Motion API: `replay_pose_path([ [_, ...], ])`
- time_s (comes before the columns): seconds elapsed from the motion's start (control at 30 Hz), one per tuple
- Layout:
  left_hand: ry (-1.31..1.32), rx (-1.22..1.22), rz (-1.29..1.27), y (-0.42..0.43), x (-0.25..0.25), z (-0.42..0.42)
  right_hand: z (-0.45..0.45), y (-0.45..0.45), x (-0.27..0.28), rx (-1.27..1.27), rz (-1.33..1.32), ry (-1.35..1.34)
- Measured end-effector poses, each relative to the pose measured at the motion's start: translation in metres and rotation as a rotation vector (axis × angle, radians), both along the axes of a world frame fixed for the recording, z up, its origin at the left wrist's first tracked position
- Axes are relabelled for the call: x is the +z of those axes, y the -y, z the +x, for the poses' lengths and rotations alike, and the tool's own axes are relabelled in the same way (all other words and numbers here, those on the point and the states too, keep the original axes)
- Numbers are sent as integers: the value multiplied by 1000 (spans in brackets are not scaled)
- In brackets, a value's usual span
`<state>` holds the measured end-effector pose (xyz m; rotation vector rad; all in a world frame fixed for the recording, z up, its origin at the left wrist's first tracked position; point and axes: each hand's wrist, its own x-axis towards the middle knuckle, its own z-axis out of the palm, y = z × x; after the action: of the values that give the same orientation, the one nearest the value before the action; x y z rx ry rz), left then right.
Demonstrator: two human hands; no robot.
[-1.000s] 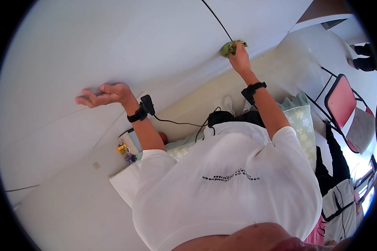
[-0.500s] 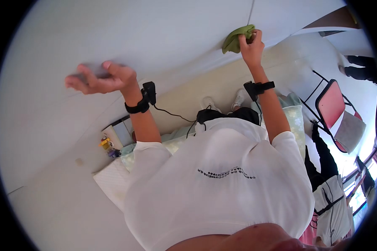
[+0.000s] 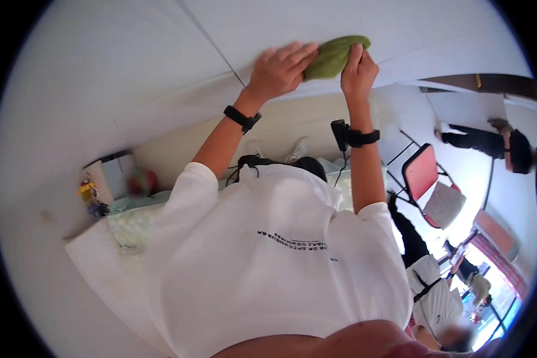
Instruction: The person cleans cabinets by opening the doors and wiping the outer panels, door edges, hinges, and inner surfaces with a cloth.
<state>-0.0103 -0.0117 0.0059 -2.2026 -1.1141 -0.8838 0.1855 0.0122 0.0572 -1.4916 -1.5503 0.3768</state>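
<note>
A folded green cloth (image 3: 331, 58) is spread between my two hands against a pale surface (image 3: 131, 71). My right hand (image 3: 359, 74) pinches its right side, with the thumb on top. From the left, my left hand (image 3: 280, 71) reaches across with its fingers stretched out, and its fingertips meet the cloth's left edge. Whether they press on it cannot be made out. Each wrist wears a black strap; a small black device with a cable shows at the right one.
Below my hands are a patterned cloth cover (image 3: 131, 230), a white shoe (image 3: 296, 150) and small yellow and purple items (image 3: 89, 194) at the left. A red folding chair (image 3: 420, 173) stands to the right. Other people (image 3: 435, 292) are at the far right.
My left hand has moved right, from well apart to the cloth's left edge. The cloth in my right hand has spread out. The view has shifted, showing more people and chairs at the right.
</note>
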Motion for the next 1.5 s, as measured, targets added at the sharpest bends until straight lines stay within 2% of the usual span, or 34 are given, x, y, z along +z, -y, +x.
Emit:
replay_pose_path([
  [0.03, 24, 24, 15, 6, -13, -3, -4, 0, -6, -31, -30, 29],
  [0.1, 28, -221, -522, 27, -40, -11, -14, 5, -20, -41, -44, 83],
  [0.17, 228, -305, -989, 57, -72, -22, -28, 15, -33, 67, -159, -47],
  [0.2, 260, -296, -970, 68, -79, -29, -36, 17, -33, 90, -148, -21],
  [0.27, 465, -416, -1137, 86, -82, -45, -58, 25, -28, 79, -193, 11],
  [0.37, 574, -290, -1184, 93, -74, -80, -95, 30, -3, 173, -43, -45],
  [0.4, 585, -273, -1188, 97, -69, -95, -109, 33, 10, 249, 42, -53],
  [0.43, 651, -210, -1061, 97, -65, -111, -124, 36, 27, 314, 62, -70],
  [0.5, 749, -75, -774, 106, -47, -144, -162, 49, 62, 372, 9, -82],
  [0.53, 752, -58, -768, 112, -39, -161, -177, 55, 70, 414, -38, -88],
  [0.6, 936, 140, -770, 128, -31, -197, -195, 58, 60, 441, -28, -52],
  [0.63, 974, 131, -648, 134, -34, -209, -196, 55, 48, 418, 18, -58],
  [0.67, 980, 153, -638, 141, -33, -221, -199, 51, 38, 399, 70, -63],
  [0.73, 806, 405, -378, 155, -28, -242, -205, 49, 22, 430, 60, -60],
  [0.8, 800, 474, -361, 167, -29, -263, -214, 56, 9, 440, 50, -62],
  [0.87, 694, 586, -212, 174, -26, -278, -222, 63, -5, 519, 39, 151],
  [0.9, 677, 581, -218, 177, -26, -284, -225, 64, -15, 534, -18, 282],
  [0.93, 593, 646, -273, 179, -28, -290, -228, 67, -24, 517, -17, 264],
  [1.0, 483, 693, -335, 181, -29, -305, -248, 74, -39, 583, -205, 167],
  [1.07, 426, 800, -380, 184, -26, -312, -260, 80, -43, 590, -281, 68],
  [1.2, 302, 848, -427, 188, -27, -336, -276, 91, -41, 639, -431, -83],
  [1.23, 309, 859, -460, 182, -27, -326, -262, 85, -42, 629, -429, -101],
  [1.3, 315, 871, -504, 186, -33, -328, -249, 83, -55, 631, -306, 79],
  [1.37, 458, 773, -432, 181, -39, -326, -226, 76, -83, 433, -144, 55],
  [1.4, 451, 766, -435, 179, -41, -331, -207, 72, -90, 347, -195, 23],
  [1.43, 465, 727, -389, 179, -45, -332, -190, 79, -70, 222, -311, -40],
  [1.47, 483, 695, -342, 180, -48, -331, -176, 78, -54, 147, -314, -9],
  [1.5, 486, 696, -345, 183, -46, -328, -165, 79, -61, 117, -24, -49],
])
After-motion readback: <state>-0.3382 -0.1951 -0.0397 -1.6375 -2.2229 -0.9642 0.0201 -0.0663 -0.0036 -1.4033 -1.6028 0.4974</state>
